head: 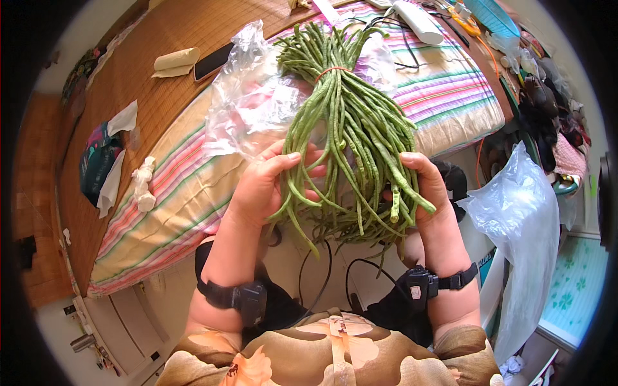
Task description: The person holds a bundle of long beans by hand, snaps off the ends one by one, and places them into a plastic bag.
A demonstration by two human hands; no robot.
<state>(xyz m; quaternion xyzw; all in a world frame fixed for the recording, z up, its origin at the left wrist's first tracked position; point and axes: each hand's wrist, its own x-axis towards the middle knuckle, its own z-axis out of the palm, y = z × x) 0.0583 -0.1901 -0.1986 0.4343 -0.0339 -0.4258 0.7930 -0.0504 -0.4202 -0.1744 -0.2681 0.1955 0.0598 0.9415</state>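
A big bundle of green yardlong beans [357, 116] hangs in front of me, its stems bound near the top by a red rubber band [333, 70]. Below the band the beans fan out and droop. My left hand [277, 176] cups the bundle's left side, thumb in front and fingers behind. On the opposite side my right hand [427, 181] grips the outer beans, with the thumb on top and most fingers hidden. Behind the bundle lies a crumpled clear plastic bag [251, 106] on a striped cloth [188, 178].
A phone [212, 62] and a tissue roll [176, 62] lie at the upper left. A white cylinder [417, 21] and black cables are at the top right. A large clear plastic bag [519, 207] hangs at the right. Black cables [316, 284] loop between my legs.
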